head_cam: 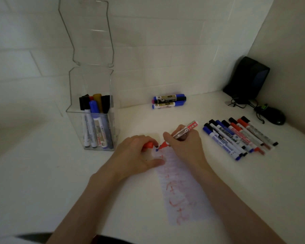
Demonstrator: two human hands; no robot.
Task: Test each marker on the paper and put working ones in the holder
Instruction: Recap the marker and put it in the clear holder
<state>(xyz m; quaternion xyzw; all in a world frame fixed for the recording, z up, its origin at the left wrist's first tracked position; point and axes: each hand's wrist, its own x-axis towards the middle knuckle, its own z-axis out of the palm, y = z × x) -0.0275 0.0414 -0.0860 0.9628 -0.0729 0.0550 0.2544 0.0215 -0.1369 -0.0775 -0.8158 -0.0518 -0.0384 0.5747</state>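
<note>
Red marker (181,133) is over the far end of the paper (181,191) on the bench (42,173). It is held in my right grip (183,145), fingers curled round its barrel. At left, the clear plastic holder (74,131), lid up, contains several capped markers (95,120) standing on end. The red marker's long axis slants, with the tip down-left on the paper and the tail up-right. Its barrel is white-labelled with a red nib. My left grip (136,155) pinches a red cap (149,144).

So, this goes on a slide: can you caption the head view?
An uncapped red marker in the right hand touches the paper strip; the left hand holds its cap.
</note>
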